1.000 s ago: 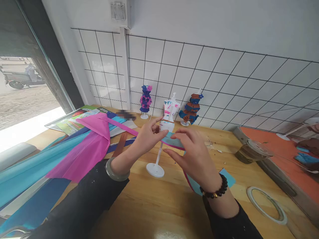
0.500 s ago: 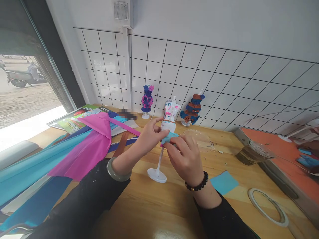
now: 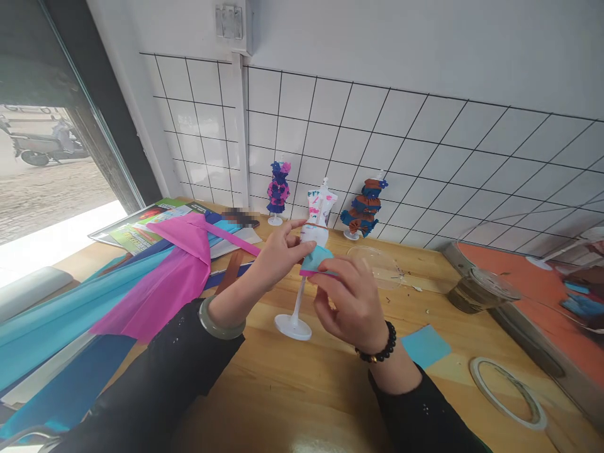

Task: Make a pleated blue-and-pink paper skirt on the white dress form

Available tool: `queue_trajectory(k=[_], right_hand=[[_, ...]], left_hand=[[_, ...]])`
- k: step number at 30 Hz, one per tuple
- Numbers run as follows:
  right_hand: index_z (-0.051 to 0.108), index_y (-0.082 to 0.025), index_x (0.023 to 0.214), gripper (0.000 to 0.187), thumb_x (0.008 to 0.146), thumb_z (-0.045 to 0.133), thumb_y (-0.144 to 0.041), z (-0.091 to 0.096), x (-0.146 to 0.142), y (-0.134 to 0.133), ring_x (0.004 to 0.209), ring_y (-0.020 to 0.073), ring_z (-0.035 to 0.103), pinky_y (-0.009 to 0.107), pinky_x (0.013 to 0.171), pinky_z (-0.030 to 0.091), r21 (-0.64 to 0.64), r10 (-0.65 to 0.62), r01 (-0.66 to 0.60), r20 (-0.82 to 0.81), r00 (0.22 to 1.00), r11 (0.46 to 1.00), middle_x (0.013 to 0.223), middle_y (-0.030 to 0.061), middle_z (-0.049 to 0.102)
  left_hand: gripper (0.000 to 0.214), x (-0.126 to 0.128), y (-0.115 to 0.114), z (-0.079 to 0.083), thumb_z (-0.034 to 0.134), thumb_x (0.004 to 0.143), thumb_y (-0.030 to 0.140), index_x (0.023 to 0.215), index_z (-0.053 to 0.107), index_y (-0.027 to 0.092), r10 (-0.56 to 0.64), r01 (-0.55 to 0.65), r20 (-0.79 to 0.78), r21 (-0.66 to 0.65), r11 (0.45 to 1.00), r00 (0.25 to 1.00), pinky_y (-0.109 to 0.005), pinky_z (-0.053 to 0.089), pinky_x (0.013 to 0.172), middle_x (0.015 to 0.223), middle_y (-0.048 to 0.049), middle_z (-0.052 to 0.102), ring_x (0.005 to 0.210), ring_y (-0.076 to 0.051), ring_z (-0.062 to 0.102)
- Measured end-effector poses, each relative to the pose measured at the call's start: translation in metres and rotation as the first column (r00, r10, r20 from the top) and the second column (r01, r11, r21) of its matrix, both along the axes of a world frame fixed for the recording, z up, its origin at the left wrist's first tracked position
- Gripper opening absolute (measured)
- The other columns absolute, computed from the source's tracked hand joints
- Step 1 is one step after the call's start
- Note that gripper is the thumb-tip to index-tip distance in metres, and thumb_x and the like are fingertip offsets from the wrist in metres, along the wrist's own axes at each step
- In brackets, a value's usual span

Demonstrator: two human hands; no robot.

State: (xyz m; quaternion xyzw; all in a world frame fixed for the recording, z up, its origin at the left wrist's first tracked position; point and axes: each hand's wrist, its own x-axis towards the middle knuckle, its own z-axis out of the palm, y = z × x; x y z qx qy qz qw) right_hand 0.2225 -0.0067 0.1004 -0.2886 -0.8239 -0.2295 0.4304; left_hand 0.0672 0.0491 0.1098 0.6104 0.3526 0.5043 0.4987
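A small white dress form [image 3: 315, 235] leans a little on its stand, whose round base [image 3: 293, 327] rests on the table. Pink and teal marks dot its chest, and a thin brown band circles the waist. My left hand [image 3: 279, 255] grips the form at the hip, thumb pressed on a light blue crepe paper piece [image 3: 318, 255] with a magenta lower edge. With bent fingers, my right hand [image 3: 353, 301] pinches the right side of that paper; the fingertips are partly hidden. A light blue paper square [image 3: 427, 346] lies to the right of my right wrist.
Two dressed forms, one navy and pink [image 3: 278, 189], one brown and blue [image 3: 366, 211], stand by the tiled wall. Pink crepe paper [image 3: 165, 289] and blue sheets lie left. At right are a tape roll [image 3: 509, 393], a lidded cup [image 3: 476, 290] and an orange tray [image 3: 509, 270].
The dress form has shifted slightly left and tilts differently. More of the blue paper and its magenta edge shows as my right fingers have moved along it.
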Motion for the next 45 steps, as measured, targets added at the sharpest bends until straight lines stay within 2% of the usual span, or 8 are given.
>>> queue_trajectory(k=[6, 11, 14, 20, 28, 34, 39, 45], right_hand=[[0.058, -0.02, 0.096, 0.015, 0.081, 0.055, -0.02, 0.009, 0.015, 0.004, 0.094, 0.0206, 0.057, 0.041, 0.084, 0.045, -0.385, -0.175, 0.01, -0.395, 0.902, 0.923, 0.096, 0.0072, 0.063], [0.058, -0.019, 0.096, 0.025, 0.079, 0.06, -0.036, 0.008, 0.02, 0.013, 0.092, 0.0203, 0.061, 0.039, 0.08, 0.05, -0.751, -0.268, -0.293, -0.527, 0.807, 0.592, 0.097, 0.008, 0.065], [0.058, -0.018, 0.1, 0.033, 0.076, 0.063, -0.04, 0.008, 0.022, 0.014, 0.091, 0.0191, 0.061, 0.036, 0.079, 0.051, -0.793, -0.263, -0.414, -0.559, 0.786, 0.447, 0.097, 0.0081, 0.065], [0.059, -0.019, 0.109, 0.038, 0.075, 0.064, -0.036, 0.008, 0.031, 0.016, 0.084, 0.017, 0.062, 0.033, 0.074, 0.051, -0.877, -0.13, -0.397, -0.442, 0.887, 0.269, 0.092, 0.0045, 0.066], [0.064, -0.02, 0.089, 0.017, 0.083, 0.053, -0.032, 0.005, 0.039, 0.019, 0.064, 0.0124, 0.054, 0.026, 0.057, 0.045, -0.951, 0.093, -0.232, -0.217, 0.972, 0.205, 0.075, -0.0002, 0.062], [0.063, -0.019, 0.09, 0.022, 0.082, 0.055, -0.038, 0.015, 0.05, 0.012, 0.059, 0.0098, 0.052, 0.024, 0.055, 0.043, -0.981, 0.097, -0.195, -0.196, 0.976, -0.024, 0.07, -0.0027, 0.059], [0.061, -0.02, 0.106, 0.034, 0.077, 0.062, -0.036, 0.018, 0.039, 0.004, 0.073, 0.0142, 0.058, 0.029, 0.064, 0.048, -0.941, 0.003, -0.289, -0.293, 0.956, 0.179, 0.085, 0.0022, 0.064], [0.062, -0.018, 0.091, 0.024, 0.08, 0.057, -0.039, 0.016, 0.023, 0.005, 0.07, 0.0139, 0.056, 0.027, 0.061, 0.046, -0.889, -0.158, -0.346, -0.404, 0.901, 0.301, 0.08, 0.003, 0.063]], left_hand=[[0.054, 0.0, -0.001, 0.002, 0.06, 0.076, 0.028, 0.125, 0.044, 0.016, -0.009, 0.012, -0.057, 0.063, 0.998, 0.998, -0.024, 0.044, 0.063, 0.077, -0.0015, 0.06, 0.068, -0.011, 0.054], [0.054, 0.0, -0.002, 0.003, 0.059, 0.076, 0.026, 0.127, 0.043, 0.018, -0.01, 0.025, -0.116, 0.129, 0.991, 0.993, -0.025, 0.044, 0.065, 0.078, -0.0012, 0.058, 0.071, -0.012, 0.053], [0.057, -0.005, -0.002, 0.008, 0.059, 0.075, 0.025, 0.129, 0.043, 0.018, -0.008, 0.035, -0.161, 0.167, 0.985, 0.987, -0.024, 0.042, 0.063, 0.077, -0.0005, 0.056, 0.07, -0.011, 0.051], [0.057, -0.026, -0.002, 0.022, 0.058, 0.074, 0.022, 0.13, 0.045, 0.019, -0.062, 0.108, -0.254, 0.172, 0.979, 0.965, -0.021, 0.038, 0.058, 0.081, -0.0009, 0.057, 0.067, -0.01, 0.048], [0.056, -0.049, -0.001, 0.033, 0.059, 0.074, 0.024, 0.129, 0.048, 0.02, -0.106, 0.147, -0.323, 0.106, 0.983, 0.94, -0.025, 0.043, 0.063, 0.085, -0.0037, 0.06, 0.075, -0.014, 0.055], [0.057, -0.052, -0.001, 0.034, 0.065, 0.067, 0.022, 0.123, 0.054, 0.019, -0.076, 0.109, -0.303, 0.094, 0.99, 0.95, -0.025, 0.042, 0.06, 0.072, -0.0013, 0.057, 0.07, -0.015, 0.054], [0.056, -0.038, -0.002, 0.025, 0.061, 0.073, 0.025, 0.128, 0.05, 0.022, -0.147, 0.192, -0.349, 0.096, 0.977, 0.925, -0.021, 0.036, 0.053, 0.068, 0.0013, 0.049, 0.062, -0.012, 0.046], [0.056, -0.025, -0.003, 0.02, 0.058, 0.075, 0.024, 0.13, 0.046, 0.024, -0.221, 0.276, -0.398, 0.087, 0.957, 0.89, -0.02, 0.031, 0.05, 0.065, 0.0034, 0.042, 0.057, -0.009, 0.039]])
